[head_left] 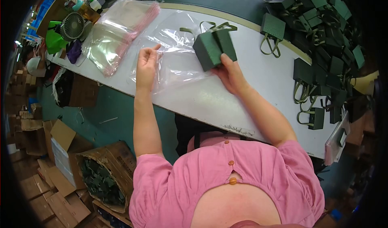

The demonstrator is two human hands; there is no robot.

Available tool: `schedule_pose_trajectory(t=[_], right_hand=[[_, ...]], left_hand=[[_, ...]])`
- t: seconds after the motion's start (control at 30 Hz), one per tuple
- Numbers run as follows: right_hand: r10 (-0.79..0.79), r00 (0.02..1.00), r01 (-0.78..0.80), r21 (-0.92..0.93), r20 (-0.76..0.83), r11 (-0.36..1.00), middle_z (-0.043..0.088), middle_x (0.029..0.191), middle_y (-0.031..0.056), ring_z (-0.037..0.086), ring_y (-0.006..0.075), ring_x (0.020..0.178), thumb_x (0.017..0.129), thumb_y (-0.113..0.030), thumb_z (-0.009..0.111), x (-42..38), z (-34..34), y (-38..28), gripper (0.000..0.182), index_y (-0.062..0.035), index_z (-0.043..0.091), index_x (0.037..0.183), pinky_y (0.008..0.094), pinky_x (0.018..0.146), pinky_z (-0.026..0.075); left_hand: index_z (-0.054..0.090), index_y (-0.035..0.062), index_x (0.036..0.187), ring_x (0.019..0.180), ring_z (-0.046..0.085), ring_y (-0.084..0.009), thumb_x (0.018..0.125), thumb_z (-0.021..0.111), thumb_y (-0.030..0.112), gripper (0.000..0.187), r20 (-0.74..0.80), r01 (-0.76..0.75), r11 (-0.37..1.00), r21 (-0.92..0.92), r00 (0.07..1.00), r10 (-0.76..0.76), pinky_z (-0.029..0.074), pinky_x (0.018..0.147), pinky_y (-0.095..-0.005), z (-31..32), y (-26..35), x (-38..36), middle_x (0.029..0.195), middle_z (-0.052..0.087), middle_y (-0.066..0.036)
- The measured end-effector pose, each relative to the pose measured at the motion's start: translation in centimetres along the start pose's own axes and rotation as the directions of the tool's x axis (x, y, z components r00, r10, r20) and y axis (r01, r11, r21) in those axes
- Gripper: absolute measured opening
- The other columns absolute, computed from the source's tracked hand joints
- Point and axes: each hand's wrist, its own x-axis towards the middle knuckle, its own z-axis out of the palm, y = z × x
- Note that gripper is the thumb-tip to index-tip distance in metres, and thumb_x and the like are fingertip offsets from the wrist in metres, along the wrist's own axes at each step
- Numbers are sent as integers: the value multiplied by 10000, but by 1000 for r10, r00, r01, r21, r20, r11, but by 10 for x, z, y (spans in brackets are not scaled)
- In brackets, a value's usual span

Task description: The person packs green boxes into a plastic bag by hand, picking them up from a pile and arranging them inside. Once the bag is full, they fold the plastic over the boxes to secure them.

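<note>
My right hand (229, 73) grips two small dark green boxes (214, 48) with ribbon handles, held side by side above the white table (210, 100). My left hand (147, 64) is at the left edge of a clear plastic bag (178, 64), its thumb and forefinger pressed together on the film. The bag lies spread between my hands and reaches behind the green boxes. Left of my left hand sits a stack of clear plastic bags (117, 31) with pinkish edges.
A large heap of green boxes (323, 38) with ribbons fills the right end. A small fan (72, 26) stands at the far left. Cartons (60, 187) and an open box of green pieces (101, 179) are on the floor at lower left. A person (36, 64) is at far left.
</note>
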Motion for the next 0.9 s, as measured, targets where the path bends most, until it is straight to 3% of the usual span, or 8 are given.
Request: schedule_pose_trajectory(t=[0.1,0.17,0.27,0.47,0.53,0.67,0.73,0.9], right_hand=[[-181,963,263,-852,201,452,469,1433,138,517,299,1283,890,-221,732,-14,16,-64,581,-173,511,1425,488,1023,458],[-191,801,456,-785,567,-420,476,1421,163,541,346,1236,775,-154,779,-32,28,-116,570,-159,603,1317,511,1034,424],[126,942,285,-546,311,-788,464,1441,176,529,361,1221,639,-135,842,-69,56,-171,745,-224,619,1344,470,1077,366],[422,810,586,-580,407,-566,481,1436,187,590,370,1131,678,-206,850,-58,83,-149,637,-182,644,1280,464,1025,415],[253,732,680,-652,633,-334,516,1385,200,624,388,1107,688,-295,869,-31,57,-110,661,-189,637,1298,538,993,450],[-190,840,508,-860,508,-47,493,1418,255,529,435,1243,717,-369,845,4,29,-25,725,-213,599,1381,552,1027,424],[-454,756,461,-876,471,-142,480,1435,281,459,450,1329,722,-399,835,2,33,-5,749,-220,590,1406,561,1042,410],[-403,821,359,-914,405,-189,405,1470,311,420,489,1330,751,-342,819,1,43,-4,797,-195,497,1465,571,1056,396]], left_hand=[[537,21,1012,1153,643,-218,1059,536,146,133,173,-94,873,478,985,11,469,1012,-333,8,14,-21,1339,664,-202],[523,14,1007,1223,627,-310,1055,533,136,132,266,-277,776,566,953,146,457,1046,-375,18,22,-36,1355,643,-235],[506,9,1024,1324,565,-406,1050,530,116,113,311,-368,780,506,921,233,429,1087,-417,32,16,-51,1378,619,-263],[483,46,1083,1423,481,-404,1065,518,122,85,461,-424,846,321,851,252,264,1202,-515,71,29,-73,1415,621,-192],[480,62,1083,1440,462,-396,1074,512,139,84,519,-509,812,287,795,314,176,1228,-564,74,28,-72,1410,633,-159],[477,70,1243,1528,282,-416,1048,578,221,266,520,-612,668,424,768,373,86,1236,-600,62,16,-65,1533,499,-172],[428,64,1399,1555,183,-425,1016,630,254,472,382,-532,462,710,841,382,124,1240,-562,67,20,-92,1601,390,-190],[469,64,1503,1489,267,-448,954,704,231,621,42,-117,252,961,958,284,311,1158,-550,43,-35,-129,1580,386,-187]])
